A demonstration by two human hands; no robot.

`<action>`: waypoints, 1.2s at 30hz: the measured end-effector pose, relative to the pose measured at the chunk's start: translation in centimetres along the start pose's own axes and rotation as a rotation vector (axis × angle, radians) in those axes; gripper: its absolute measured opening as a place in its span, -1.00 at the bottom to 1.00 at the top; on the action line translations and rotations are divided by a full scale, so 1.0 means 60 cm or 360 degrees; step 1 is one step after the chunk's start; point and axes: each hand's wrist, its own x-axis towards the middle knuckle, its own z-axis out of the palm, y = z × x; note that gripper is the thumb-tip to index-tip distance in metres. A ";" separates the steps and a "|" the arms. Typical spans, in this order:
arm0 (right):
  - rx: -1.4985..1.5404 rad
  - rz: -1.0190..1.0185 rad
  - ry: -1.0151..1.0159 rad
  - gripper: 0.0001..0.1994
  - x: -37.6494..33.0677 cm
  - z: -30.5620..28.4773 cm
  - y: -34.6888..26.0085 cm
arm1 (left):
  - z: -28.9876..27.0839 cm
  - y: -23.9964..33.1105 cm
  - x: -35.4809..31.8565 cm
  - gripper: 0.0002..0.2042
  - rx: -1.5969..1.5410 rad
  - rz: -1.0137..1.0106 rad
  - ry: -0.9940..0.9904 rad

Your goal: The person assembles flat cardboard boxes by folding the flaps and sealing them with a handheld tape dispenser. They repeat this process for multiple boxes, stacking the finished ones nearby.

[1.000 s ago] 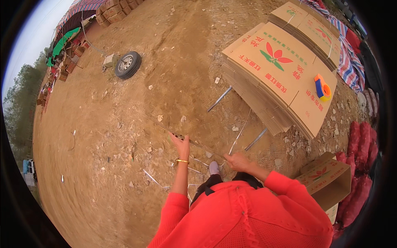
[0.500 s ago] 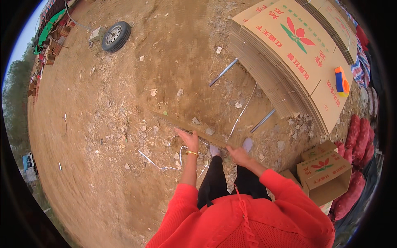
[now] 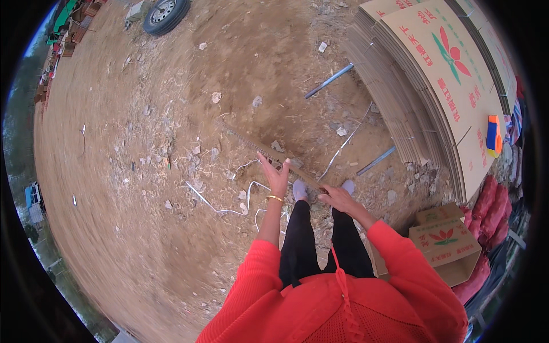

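Seen almost edge-on, a flattened cardboard box (image 3: 251,143) slants across in front of me above the ground. My right hand (image 3: 337,199) grips its near right end, fingers closed round the edge. Against its near side, around the middle, is my left hand (image 3: 276,178), thumb and fingers spread apart. A gold bangle (image 3: 275,198) circles my left wrist. How much of the left palm touches the cardboard cannot be made out.
On the right, tall stacks of flat printed cartons (image 3: 434,74) rest on metal bars (image 3: 329,80); an orange and blue tape dispenser (image 3: 493,136) lies on top. Formed boxes (image 3: 446,240) and red mesh sacks (image 3: 487,208) stand nearer. White strapping (image 3: 214,209) and a tire (image 3: 166,16) lie on the dirt.
My view has shifted, so the tire and carton stacks sit higher and the stacks farther right. Both hands stay at the flattened box; the left hand's thumb and fingers are spread wider.
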 end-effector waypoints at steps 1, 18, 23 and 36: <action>0.0058 -0.0006 -0.0030 -0.47 0.007 -0.001 0.002 | -0.005 0.003 -0.004 0.01 -0.0184 -0.0059 -0.0063; -0.0803 -0.0096 0.0359 -0.83 0.038 -0.014 -0.028 | -0.038 -0.016 -0.020 -0.03 0.0096 -0.0264 -0.0012; -0.0863 -0.0121 0.0637 -0.82 0.021 -0.056 -0.051 | -0.091 0.022 -0.089 -0.05 -0.0220 -0.0321 -0.0009; -0.0882 -0.0406 0.1188 -0.86 -0.036 -0.198 -0.196 | -0.181 0.138 -0.201 -0.18 -0.0355 -0.0414 -0.0287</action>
